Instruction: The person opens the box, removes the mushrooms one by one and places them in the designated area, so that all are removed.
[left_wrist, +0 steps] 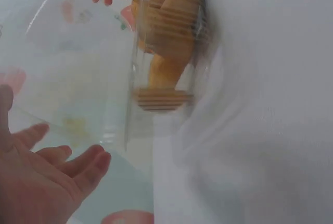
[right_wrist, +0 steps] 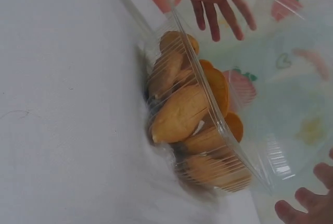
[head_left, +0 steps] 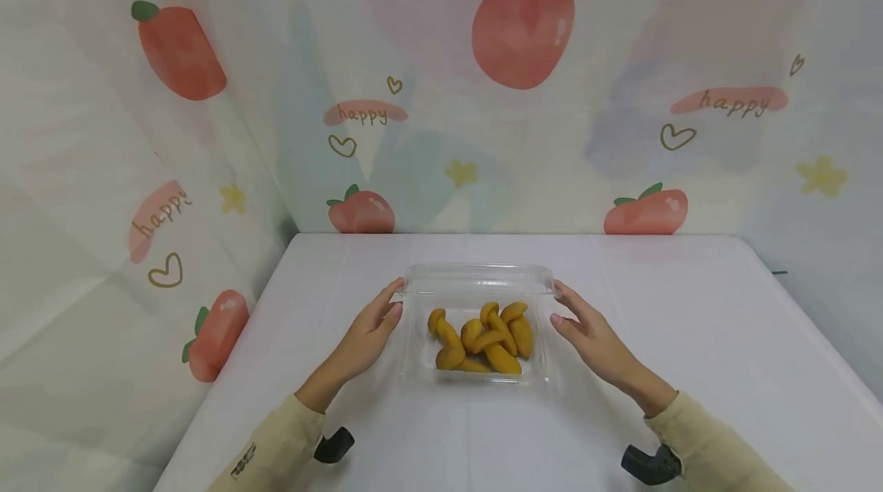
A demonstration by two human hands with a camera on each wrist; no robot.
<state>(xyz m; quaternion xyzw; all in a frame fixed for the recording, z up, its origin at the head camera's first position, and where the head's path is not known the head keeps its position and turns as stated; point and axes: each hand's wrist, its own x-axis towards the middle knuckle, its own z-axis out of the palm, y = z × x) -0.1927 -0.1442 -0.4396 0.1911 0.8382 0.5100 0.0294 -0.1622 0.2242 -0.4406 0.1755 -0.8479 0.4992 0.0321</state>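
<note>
A clear plastic clamshell box (head_left: 422, 358) stands on the table with its hinged lid (head_left: 479, 277) raised at the back. Inside lie several yellow-brown mushrooms (head_left: 507, 331), some with curved stems, heaped together. My left hand (head_left: 366, 335) is at the lid's left side, fingers extended and thumb apart; its fingertips reach the lid's edge in the head view. On the other side, my right hand (head_left: 596, 339) mirrors it, fingertips by the lid's right edge. Whether either hand truly touches the lid, I cannot tell. The left wrist view shows the mushrooms (left_wrist: 166, 31) through the ribbed wall.
A white cloth covers the table (head_left: 469, 446). Behind and to the left hangs a curtain (head_left: 441, 40) printed with fruit, hearts and "happy". Black wrist mounts (head_left: 651, 465) stick out beneath the beige sleeves (head_left: 717, 438).
</note>
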